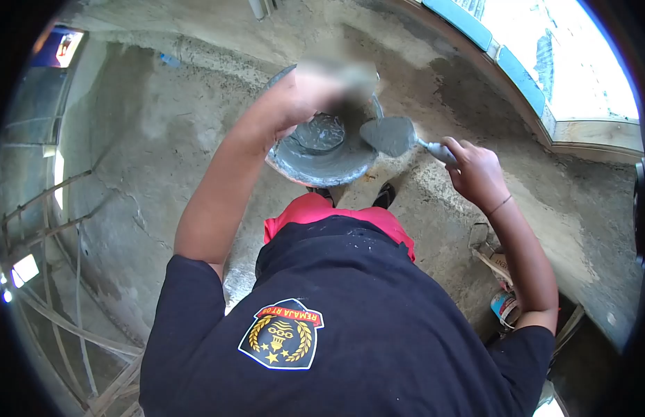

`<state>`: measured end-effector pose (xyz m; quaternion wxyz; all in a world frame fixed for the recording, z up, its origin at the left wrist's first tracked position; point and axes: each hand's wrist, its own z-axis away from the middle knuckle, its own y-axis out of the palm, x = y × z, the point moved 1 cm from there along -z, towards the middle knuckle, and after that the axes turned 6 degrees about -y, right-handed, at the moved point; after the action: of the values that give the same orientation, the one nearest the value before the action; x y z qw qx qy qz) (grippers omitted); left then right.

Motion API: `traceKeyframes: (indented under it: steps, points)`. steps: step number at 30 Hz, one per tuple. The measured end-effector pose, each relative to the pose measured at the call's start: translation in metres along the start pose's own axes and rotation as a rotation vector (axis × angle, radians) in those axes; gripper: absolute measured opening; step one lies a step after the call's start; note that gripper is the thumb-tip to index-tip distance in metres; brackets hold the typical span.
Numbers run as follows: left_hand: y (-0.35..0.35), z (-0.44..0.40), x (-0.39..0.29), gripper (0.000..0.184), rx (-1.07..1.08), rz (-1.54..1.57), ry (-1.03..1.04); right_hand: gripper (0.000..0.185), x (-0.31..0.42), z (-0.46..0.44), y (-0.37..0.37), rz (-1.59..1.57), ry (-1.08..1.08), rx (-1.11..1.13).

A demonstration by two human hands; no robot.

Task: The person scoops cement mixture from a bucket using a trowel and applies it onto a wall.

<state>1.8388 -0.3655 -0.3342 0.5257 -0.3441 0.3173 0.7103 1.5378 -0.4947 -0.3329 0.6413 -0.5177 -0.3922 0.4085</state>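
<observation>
A round basin (pixel 364 163) smeared with grey paste stands in front of my feet, with wet grey mix (pixel 321 131) inside it. My right hand (pixel 479 174) is wrapped round the pale handle of a trowel (pixel 390 135), whose grey-coated blade is at the basin's right edge. Over the basin's upper left part is my left hand (pixel 305 97), its far side smeared by a blur. Whatever it holds, if anything, cannot be made out, and its fingers are mostly hidden.
A window frame (pixel 586 133) with blue panels is at the upper right. Poles (pixel 79 340) stand at the lower left. A paint bucket (pixel 504 306) and a cement bag (pixel 498 260) sit at the right. A blue scrap (pixel 170 60) lies at the upper left.
</observation>
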Motion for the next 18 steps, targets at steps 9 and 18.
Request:
traceKeyframes:
  steps: [9, 18]
  points:
    - [-0.012, -0.009, 0.003, 0.021, -0.025, -0.284, 0.108, 0.019, 0.041, -0.076, 0.019, 0.261, -0.200, 0.174]
    - [-0.021, -0.003, 0.005, 0.024, -0.249, -0.209, 0.219, 0.024, 0.040, -0.074, 0.028, -0.091, -0.293, 0.457]
